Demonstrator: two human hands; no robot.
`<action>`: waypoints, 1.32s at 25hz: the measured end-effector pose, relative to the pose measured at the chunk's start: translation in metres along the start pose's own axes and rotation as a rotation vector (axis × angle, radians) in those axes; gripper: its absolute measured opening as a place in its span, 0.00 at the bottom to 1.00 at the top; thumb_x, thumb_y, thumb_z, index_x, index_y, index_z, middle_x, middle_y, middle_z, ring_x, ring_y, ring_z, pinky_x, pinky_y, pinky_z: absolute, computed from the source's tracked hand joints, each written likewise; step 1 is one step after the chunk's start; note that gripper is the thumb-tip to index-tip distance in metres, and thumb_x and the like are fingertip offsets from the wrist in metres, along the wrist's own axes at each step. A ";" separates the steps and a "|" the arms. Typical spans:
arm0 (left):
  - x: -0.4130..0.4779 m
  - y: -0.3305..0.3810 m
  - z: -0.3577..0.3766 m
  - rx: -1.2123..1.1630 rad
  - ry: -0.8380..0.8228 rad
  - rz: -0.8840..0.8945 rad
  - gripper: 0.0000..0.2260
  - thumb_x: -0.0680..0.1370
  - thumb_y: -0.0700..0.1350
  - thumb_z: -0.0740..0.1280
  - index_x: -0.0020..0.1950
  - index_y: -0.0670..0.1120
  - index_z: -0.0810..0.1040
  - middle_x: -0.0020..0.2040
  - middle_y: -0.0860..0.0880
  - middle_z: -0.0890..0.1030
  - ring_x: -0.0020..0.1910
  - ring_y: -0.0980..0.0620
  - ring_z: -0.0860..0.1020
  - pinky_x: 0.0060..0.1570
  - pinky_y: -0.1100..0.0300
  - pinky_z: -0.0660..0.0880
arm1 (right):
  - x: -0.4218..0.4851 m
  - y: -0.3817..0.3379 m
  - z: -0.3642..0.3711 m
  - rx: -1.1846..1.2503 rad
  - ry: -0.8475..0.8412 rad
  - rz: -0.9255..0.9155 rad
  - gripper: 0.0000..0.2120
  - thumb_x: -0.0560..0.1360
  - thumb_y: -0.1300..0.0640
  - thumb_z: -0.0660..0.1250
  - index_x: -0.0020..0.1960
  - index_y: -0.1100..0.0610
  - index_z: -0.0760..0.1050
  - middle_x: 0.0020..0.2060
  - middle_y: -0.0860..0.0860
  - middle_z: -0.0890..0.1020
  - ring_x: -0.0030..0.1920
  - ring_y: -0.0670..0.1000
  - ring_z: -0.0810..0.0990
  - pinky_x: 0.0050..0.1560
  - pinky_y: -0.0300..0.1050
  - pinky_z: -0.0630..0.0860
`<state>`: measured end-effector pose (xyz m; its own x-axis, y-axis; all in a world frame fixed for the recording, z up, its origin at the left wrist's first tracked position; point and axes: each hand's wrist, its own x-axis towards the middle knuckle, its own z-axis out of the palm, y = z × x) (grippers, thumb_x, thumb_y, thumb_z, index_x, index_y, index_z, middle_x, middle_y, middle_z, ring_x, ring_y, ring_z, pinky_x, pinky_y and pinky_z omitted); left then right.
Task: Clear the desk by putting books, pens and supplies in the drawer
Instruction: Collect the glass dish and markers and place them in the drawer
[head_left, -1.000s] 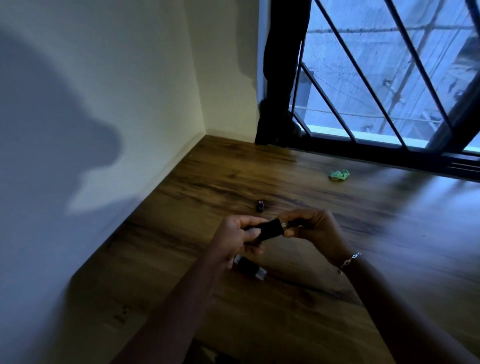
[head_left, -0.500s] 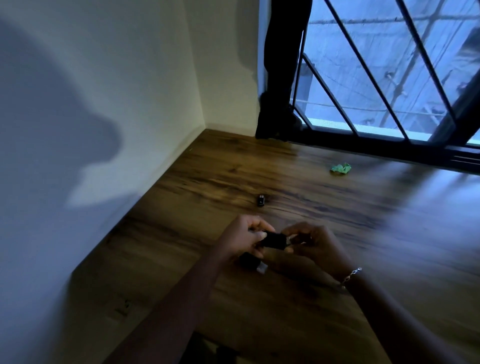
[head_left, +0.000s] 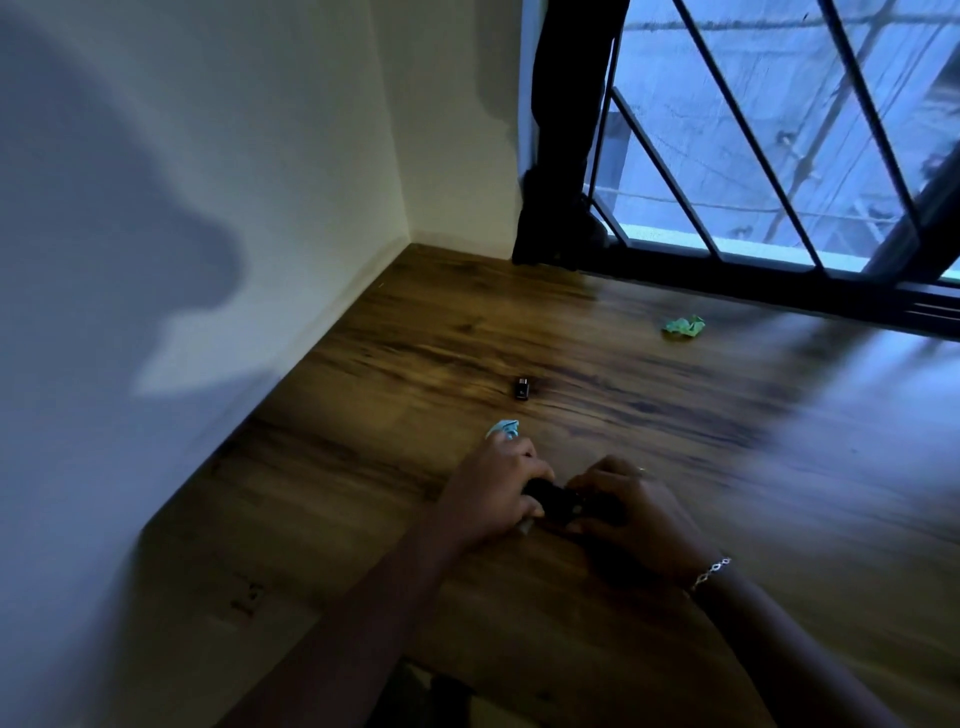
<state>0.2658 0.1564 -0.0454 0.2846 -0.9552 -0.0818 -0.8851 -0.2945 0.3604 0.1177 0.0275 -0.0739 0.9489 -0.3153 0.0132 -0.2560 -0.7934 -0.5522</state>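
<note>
Both my hands are low over the wooden desk (head_left: 649, 623), close together. My left hand (head_left: 485, 496) and my right hand (head_left: 631, 512) each grip an end of a small black cylindrical object (head_left: 558, 501) held between them. A second dark piece with a pale tip (head_left: 524, 527) peeks out under my left hand. A small light-blue scrap (head_left: 503, 429) lies just beyond my left fingers. A tiny black clip-like item (head_left: 521, 388) sits farther back on the desk.
A crumpled green paper (head_left: 684, 326) lies near the window sill. The white wall (head_left: 208, 260) borders the desk on the left, and a barred window (head_left: 779, 156) with a dark frame closes the back. The right part of the desk is blurred.
Both hands have come down from above the desk to its surface, still holding the black object. The light-blue scrap has come into view beyond my left hand.
</note>
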 end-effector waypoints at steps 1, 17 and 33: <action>-0.001 -0.001 0.001 0.009 0.026 0.018 0.19 0.75 0.47 0.67 0.66 0.49 0.73 0.62 0.49 0.73 0.63 0.50 0.65 0.59 0.59 0.63 | 0.003 0.000 -0.003 -0.001 0.000 0.004 0.19 0.72 0.52 0.70 0.61 0.54 0.75 0.56 0.48 0.73 0.51 0.42 0.72 0.47 0.25 0.66; -0.024 -0.006 0.041 -0.131 0.155 0.041 0.33 0.70 0.63 0.56 0.69 0.45 0.70 0.70 0.43 0.67 0.72 0.45 0.62 0.71 0.57 0.46 | 0.091 0.011 -0.009 -0.339 -0.001 -0.102 0.15 0.77 0.62 0.59 0.62 0.57 0.76 0.69 0.50 0.71 0.66 0.50 0.72 0.61 0.41 0.68; -0.053 -0.031 0.031 -0.207 -0.005 0.271 0.36 0.67 0.59 0.59 0.70 0.40 0.65 0.74 0.46 0.63 0.75 0.54 0.52 0.70 0.69 0.37 | -0.028 -0.086 0.068 -0.164 0.094 0.190 0.34 0.76 0.51 0.61 0.74 0.63 0.50 0.75 0.60 0.52 0.76 0.57 0.50 0.72 0.41 0.49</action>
<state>0.2668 0.2153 -0.0815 0.0466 -0.9982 0.0384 -0.8345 -0.0177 0.5507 0.1262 0.1398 -0.0835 0.8616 -0.5075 0.0041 -0.4615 -0.7867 -0.4099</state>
